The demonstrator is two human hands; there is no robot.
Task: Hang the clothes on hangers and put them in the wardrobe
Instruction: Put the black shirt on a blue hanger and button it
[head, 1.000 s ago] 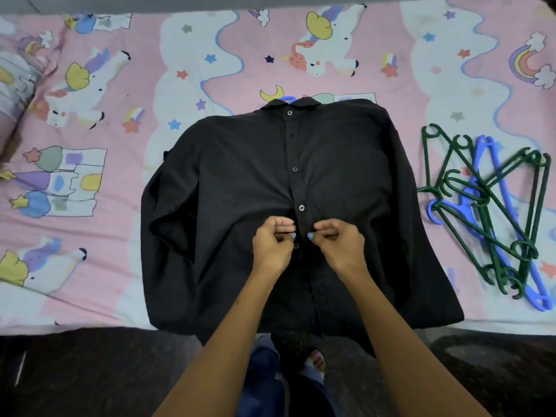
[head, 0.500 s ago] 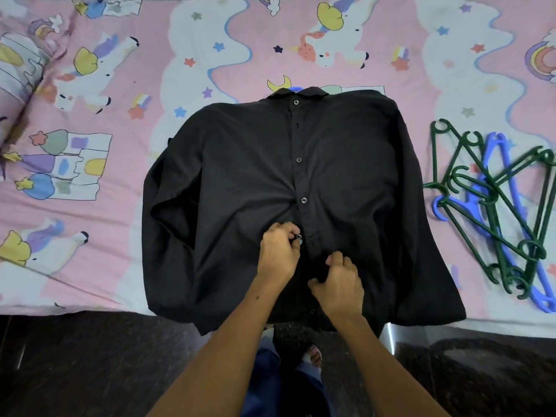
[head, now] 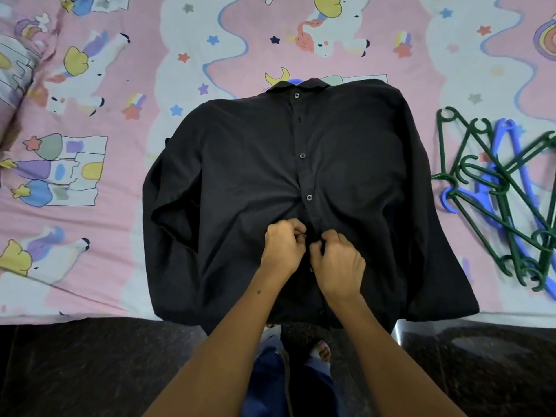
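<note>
The black shirt [head: 255, 182] lies flat on the bed [head: 186, 70], a blue hanger hook at its collar. Left hand [head: 282, 246] and right hand [head: 338, 266] each pinch the placket, apparently buttoning mid-front. Next: lower buttons, judging by placket.

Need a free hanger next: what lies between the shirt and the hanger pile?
In the head view, only bare patterned bedsheet lies between the shirt and the hanger pile.
</note>
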